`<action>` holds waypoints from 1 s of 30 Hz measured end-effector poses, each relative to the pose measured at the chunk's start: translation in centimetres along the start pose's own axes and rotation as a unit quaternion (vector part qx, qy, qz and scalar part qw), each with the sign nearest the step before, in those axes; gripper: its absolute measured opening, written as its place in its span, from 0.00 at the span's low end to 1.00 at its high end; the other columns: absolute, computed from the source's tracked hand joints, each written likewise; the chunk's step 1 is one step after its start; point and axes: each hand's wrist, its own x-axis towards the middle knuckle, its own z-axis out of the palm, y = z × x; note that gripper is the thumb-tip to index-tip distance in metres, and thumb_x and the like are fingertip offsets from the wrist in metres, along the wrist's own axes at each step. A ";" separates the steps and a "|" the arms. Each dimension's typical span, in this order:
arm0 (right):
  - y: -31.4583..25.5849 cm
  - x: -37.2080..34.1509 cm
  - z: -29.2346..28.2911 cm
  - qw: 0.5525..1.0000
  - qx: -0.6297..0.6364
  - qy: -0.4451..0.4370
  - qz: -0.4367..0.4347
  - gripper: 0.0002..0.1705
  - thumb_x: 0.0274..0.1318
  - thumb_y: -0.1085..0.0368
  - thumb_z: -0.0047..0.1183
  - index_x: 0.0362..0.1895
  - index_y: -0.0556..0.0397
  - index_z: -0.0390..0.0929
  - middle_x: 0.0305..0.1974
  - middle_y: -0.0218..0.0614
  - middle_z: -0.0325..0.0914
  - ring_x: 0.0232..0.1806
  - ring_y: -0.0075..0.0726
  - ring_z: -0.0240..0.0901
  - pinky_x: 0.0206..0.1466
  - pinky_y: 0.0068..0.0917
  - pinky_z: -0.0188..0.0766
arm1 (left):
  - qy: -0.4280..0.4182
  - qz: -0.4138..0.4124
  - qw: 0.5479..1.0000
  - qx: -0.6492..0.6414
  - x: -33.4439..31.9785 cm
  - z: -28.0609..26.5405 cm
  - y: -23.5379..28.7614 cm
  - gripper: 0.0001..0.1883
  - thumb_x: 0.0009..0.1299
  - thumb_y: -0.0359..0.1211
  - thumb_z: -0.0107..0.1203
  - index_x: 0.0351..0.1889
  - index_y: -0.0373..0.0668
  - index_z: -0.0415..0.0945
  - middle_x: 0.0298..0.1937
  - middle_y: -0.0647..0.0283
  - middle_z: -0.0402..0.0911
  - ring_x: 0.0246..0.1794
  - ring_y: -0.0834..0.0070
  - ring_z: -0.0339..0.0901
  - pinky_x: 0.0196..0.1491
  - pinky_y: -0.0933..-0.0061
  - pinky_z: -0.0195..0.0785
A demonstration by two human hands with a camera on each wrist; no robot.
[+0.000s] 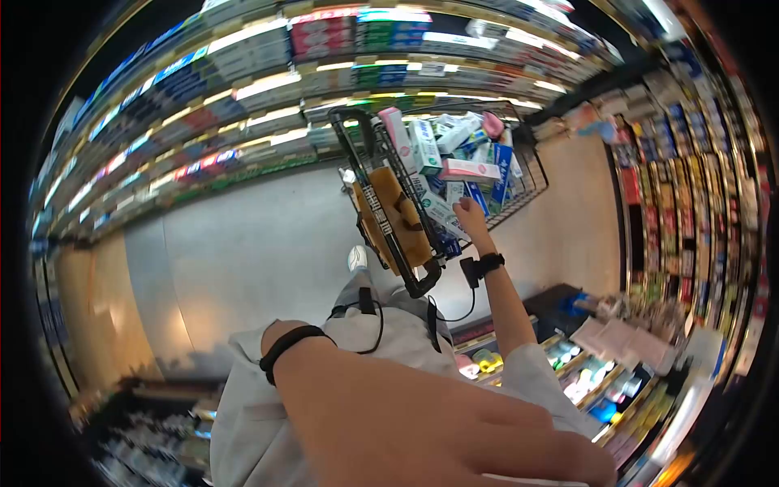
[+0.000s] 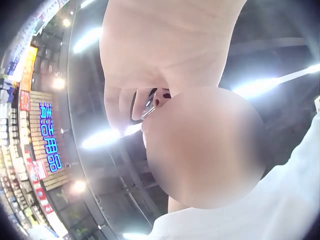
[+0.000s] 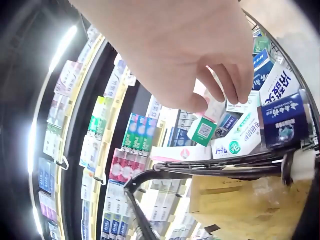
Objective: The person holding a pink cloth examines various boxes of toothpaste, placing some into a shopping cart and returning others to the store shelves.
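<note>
My right hand (image 1: 469, 216) hovers at the near side of a shopping cart (image 1: 527, 199), above piled toothpaste boxes (image 1: 425, 148). Its fingers (image 3: 215, 86) hang loosely bent, with nothing held between them, in the right wrist view. Below them lie a green-ended box (image 3: 202, 131), white boxes and a dark blue box (image 3: 284, 120). My left hand (image 1: 454, 422) is raised close to the head camera, large at the bottom. In the left wrist view its bent fingers (image 2: 126, 102) are at the face, beside a dark-rimmed lens (image 2: 142, 104); I cannot tell whether they pinch it.
The cart's black handle (image 1: 377, 203) is nearest me, with a brown item (image 1: 393, 215) in the seat part. Stocked shelves (image 1: 268, 85) run along the far side. More shelves (image 1: 690, 187) stand at the right, with a grey floor (image 1: 243, 260) between.
</note>
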 end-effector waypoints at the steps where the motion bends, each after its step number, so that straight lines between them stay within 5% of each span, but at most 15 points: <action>1: 1.1 1.5 0.5 0.999 -0.031 -0.002 -0.014 0.28 0.54 0.52 0.64 0.47 0.66 0.80 0.41 0.57 0.84 0.43 0.55 0.83 0.49 0.42 0.78 | 0.012 -0.006 1.000 0.013 0.0 0.1 -0.1 0.25 0.59 0.21 0.59 0.59 0.31 0.78 0.46 0.47 0.85 0.44 0.55 0.85 0.45 0.62 0.79; 7: 1.2 5.8 1.2 0.960 -0.245 -0.113 -0.076 0.30 0.48 0.49 0.66 0.40 0.68 0.80 0.38 0.64 0.82 0.43 0.65 0.81 0.48 0.51 0.77 | 0.079 -0.073 0.985 0.132 0.7 3.2 -2.3 0.25 0.60 0.20 0.60 0.59 0.31 0.79 0.47 0.47 0.86 0.44 0.54 0.85 0.45 0.62 0.79; 9: 2.8 5.8 2.2 0.979 -0.147 -0.039 -0.135 0.33 0.47 0.45 0.66 0.38 0.68 0.80 0.37 0.65 0.82 0.43 0.65 0.81 0.48 0.52 0.77 | 0.103 -0.094 0.965 0.221 0.5 4.8 -3.4 0.25 0.60 0.19 0.60 0.59 0.32 0.79 0.48 0.47 0.86 0.44 0.54 0.85 0.45 0.62 0.79; 10: 4.8 7.6 2.9 0.972 -0.162 -0.128 -0.109 0.39 0.48 0.42 0.66 0.45 0.69 0.76 0.42 0.65 0.81 0.44 0.65 0.81 0.49 0.52 0.77 | 0.122 -0.097 0.948 0.278 0.3 5.8 -4.0 0.25 0.60 0.19 0.60 0.59 0.32 0.79 0.48 0.47 0.86 0.44 0.54 0.85 0.45 0.62 0.79; 11: 6.5 7.7 4.0 0.983 -0.142 -0.069 -0.095 0.46 0.49 0.40 0.65 0.55 0.70 0.69 0.48 0.64 0.80 0.48 0.66 0.81 0.51 0.53 0.78 | 0.136 -0.094 0.925 0.341 0.0 6.5 -4.3 0.25 0.61 0.18 0.60 0.60 0.32 0.78 0.49 0.48 0.85 0.46 0.55 0.85 0.47 0.63 0.78; 13: 2.9 5.9 1.8 0.975 -0.191 -0.110 0.008 0.51 0.50 0.38 0.65 0.60 0.70 0.63 0.49 0.62 0.79 0.53 0.67 0.78 0.55 0.54 0.78 | 0.176 -0.156 0.854 0.465 -0.6 8.7 -4.5 0.23 0.62 0.17 0.58 0.58 0.32 0.79 0.48 0.50 0.86 0.46 0.57 0.84 0.48 0.65 0.77; 17: 4.8 7.5 2.2 0.979 -0.159 -0.115 -0.058 0.48 0.48 0.41 0.68 0.56 0.70 0.65 0.44 0.64 0.82 0.48 0.67 0.81 0.52 0.52 0.78 | 0.286 -0.275 0.704 0.589 -2.6 12.5 -3.8 0.20 0.67 0.19 0.57 0.58 0.38 0.80 0.50 0.53 0.84 0.47 0.55 0.82 0.47 0.61 0.75; 21: 3.7 6.5 -0.6 0.984 -0.095 -0.112 -0.102 0.44 0.45 0.46 0.69 0.55 0.69 0.69 0.45 0.65 0.82 0.49 0.70 0.79 0.53 0.50 0.75 | 0.420 -0.215 0.627 0.619 -5.3 14.9 -3.5 0.20 0.67 0.16 0.54 0.56 0.38 0.80 0.44 0.57 0.87 0.44 0.67 0.84 0.50 0.70 0.74; 27: 1.1 4.4 -5.6 0.980 -0.021 0.047 -0.192 0.51 0.41 0.53 0.74 0.67 0.63 0.65 0.57 0.57 0.72 0.60 0.63 0.71 0.64 0.48 0.68 | 0.466 -0.183 0.639 0.584 -10.8 14.5 -1.5 0.18 0.70 0.18 0.54 0.56 0.39 0.81 0.41 0.60 0.87 0.42 0.70 0.84 0.48 0.71 0.74; 30: -1.5 3.2 -10.0 0.964 0.100 0.054 -0.242 0.49 0.50 0.57 0.72 0.70 0.65 0.60 0.62 0.54 0.70 0.64 0.50 0.68 0.69 0.42 0.64 | 0.455 -0.180 0.645 0.586 -14.6 13.7 0.5 0.18 0.71 0.19 0.54 0.57 0.40 0.80 0.42 0.59 0.86 0.42 0.71 0.84 0.48 0.72 0.75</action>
